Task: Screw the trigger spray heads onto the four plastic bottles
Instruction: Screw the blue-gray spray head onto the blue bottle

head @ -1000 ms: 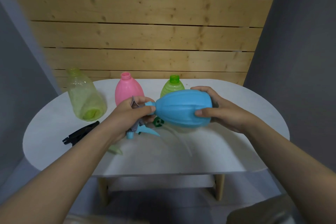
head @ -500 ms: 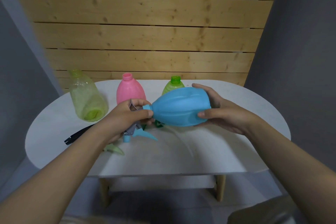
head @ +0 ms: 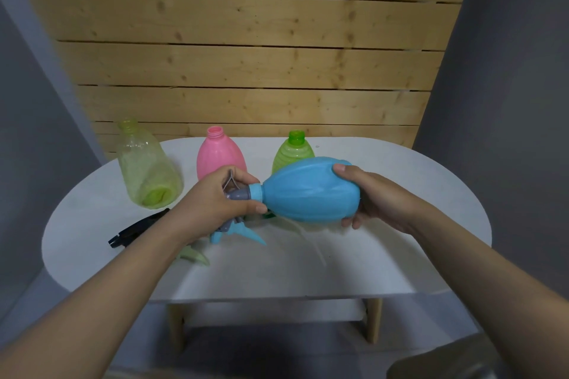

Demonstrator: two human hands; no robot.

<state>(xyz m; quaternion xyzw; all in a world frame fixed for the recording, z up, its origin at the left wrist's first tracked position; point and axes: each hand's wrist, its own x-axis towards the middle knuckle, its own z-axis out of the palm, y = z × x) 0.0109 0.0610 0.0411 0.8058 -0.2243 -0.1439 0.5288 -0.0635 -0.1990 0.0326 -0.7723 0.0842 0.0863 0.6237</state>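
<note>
Twisting the grey-and-blue spray head (head: 235, 194) in your left hand (head: 212, 203), you gripped the blue bottle (head: 308, 191) sideways with your right hand (head: 372, 197) above the table (head: 400, 255), while pink (head: 220, 154), green (head: 292, 149) and clear bottles (head: 144, 166) stood uncapped.

One view only, head-mounted, looking forward and down from above the near edge of the white table (head: 400, 271). It faces the wooden plank wall (head: 246, 64) straight ahead, grey panels either side. Close in: both forearms reach out from the bottom corners. Wide-angle lens, probably bowing the edges, so the borders read poorly.
</note>
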